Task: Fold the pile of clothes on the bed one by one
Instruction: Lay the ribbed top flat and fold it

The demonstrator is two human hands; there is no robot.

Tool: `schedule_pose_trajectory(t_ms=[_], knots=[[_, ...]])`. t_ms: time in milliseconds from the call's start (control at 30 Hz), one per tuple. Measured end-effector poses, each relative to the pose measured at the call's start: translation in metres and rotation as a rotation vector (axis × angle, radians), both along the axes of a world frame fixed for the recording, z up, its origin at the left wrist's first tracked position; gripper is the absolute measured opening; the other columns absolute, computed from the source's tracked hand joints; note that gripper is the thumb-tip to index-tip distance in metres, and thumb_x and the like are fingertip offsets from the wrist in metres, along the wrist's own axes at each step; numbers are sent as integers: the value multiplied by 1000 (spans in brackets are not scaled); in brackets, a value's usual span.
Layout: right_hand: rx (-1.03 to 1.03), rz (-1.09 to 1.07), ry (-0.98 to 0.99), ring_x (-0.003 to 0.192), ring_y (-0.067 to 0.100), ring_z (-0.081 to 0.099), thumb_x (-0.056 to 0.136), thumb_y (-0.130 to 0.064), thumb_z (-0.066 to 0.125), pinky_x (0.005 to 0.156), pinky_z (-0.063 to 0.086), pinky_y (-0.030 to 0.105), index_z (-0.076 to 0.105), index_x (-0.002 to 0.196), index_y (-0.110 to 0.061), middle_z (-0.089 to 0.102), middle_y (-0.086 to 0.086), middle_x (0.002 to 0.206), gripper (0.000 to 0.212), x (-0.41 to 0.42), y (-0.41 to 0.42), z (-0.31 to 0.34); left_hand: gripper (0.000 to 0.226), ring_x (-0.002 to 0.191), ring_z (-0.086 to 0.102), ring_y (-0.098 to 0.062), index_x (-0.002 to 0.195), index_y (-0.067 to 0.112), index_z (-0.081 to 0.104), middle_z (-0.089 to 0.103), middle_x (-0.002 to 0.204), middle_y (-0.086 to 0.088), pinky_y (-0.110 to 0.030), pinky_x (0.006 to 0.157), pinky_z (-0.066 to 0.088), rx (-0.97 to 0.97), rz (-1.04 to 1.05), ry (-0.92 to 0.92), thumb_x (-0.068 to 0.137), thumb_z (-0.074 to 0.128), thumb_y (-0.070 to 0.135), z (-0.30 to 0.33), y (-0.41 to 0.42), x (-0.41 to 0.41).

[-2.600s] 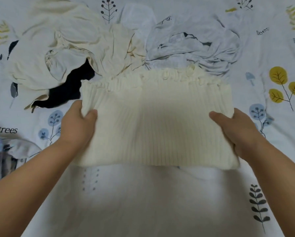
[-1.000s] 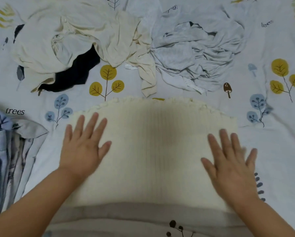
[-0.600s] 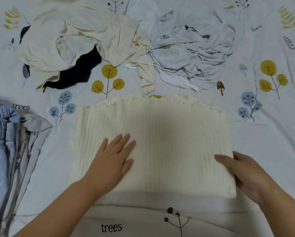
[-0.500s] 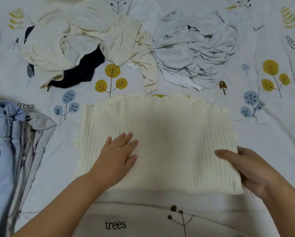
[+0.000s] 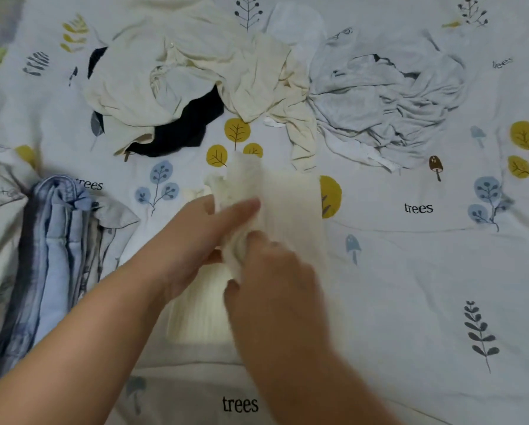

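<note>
— What do the hands have?
— I see both on one cream sweater (image 5: 290, 210): my left hand (image 5: 192, 240) pinches its ruffled edge, my right hand (image 5: 275, 289) grips the folded-over side, on the bed (image 5: 410, 286).
— And beyond them?
— Three loose garments: cream shirt (image 5: 177, 87), black piece (image 5: 189, 127), grey top (image 5: 379, 108). Left of the hands, one folded stack (image 5: 51, 250).

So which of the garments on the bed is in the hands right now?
The cream ribbed knit, nearest the person. Left hand and right hand both grip it; the other clothes lie untouched.
</note>
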State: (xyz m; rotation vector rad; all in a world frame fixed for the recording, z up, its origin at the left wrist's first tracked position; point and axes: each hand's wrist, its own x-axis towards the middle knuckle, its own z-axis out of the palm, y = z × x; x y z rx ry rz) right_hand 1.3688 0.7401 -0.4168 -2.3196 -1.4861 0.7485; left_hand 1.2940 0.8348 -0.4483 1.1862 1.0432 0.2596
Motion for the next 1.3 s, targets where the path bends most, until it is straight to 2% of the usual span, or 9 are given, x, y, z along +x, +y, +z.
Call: schedule_pose_trajectory(t_ms=[133,233,433,567,667,767,900,1167,1300], knots=[[-28,152,159,104,24,51,95,-26,43,76,30,34,52,117,-17,58,2,111,25,-21,1,-5,21,85,69,-28,93,18,65,72,88,-7,-43,79,56,58,152,209,75,68,8,-25,16,-22],[17,-42,67,120,17,37,94,-39,36,95,28,35,47,129,-28,51,-6,129,38,-1,0,-9,43,101,60,-29,124,16,53,63,106,-5,-36,86,47,373,218,536,83,65,17,-46,22,-33],[-383,-205,-41,141,32,-19,94,-55,23,111,7,56,-13,145,-35,-26,2,153,66,-2,-13,-80,79,141,15,-33,147,33,3,7,156,-10,-51,110,23,669,-132,836,79,30,64,-72,-24,-22],[-345,-113,-200,130,51,32,85,-51,34,91,42,62,39,142,-22,28,21,150,64,-22,-30,-99,76,144,3,-29,135,43,-23,-8,157,-12,-44,117,12,700,-206,728,79,24,67,-99,-34,-41],[-317,-98,-195,119,50,48,81,-49,34,81,50,59,54,132,-17,46,22,139,63,-24,-27,-100,73,145,1,-25,131,49,-21,-4,157,-10,-41,116,12,669,-117,628,78,27,65,-102,-32,-43],[-235,-148,-117,139,37,20,90,-50,38,102,34,50,24,147,-29,13,12,156,62,-11,-27,-106,77,143,11,-24,136,50,-15,1,157,-8,-42,113,24,654,-20,570,83,40,59,-97,-35,-37],[-139,-489,359,129,22,34,90,-32,52,99,32,31,19,147,-28,30,3,146,66,33,-22,-104,103,128,36,-22,147,35,1,26,145,-3,-30,96,33,424,211,489,73,73,42,-87,-28,-33],[-46,-495,703,89,6,56,76,-15,64,70,46,26,44,114,-33,57,-12,105,46,45,-21,-62,53,91,64,-7,112,35,51,65,103,11,-23,69,51,84,330,196,70,79,21,-41,-24,-50],[-1,-453,722,91,9,59,75,-13,63,79,50,32,45,110,-37,58,-17,101,46,36,-34,-10,46,84,67,-6,102,38,54,70,94,13,-22,66,54,87,363,140,70,79,16,7,-39,-62]])
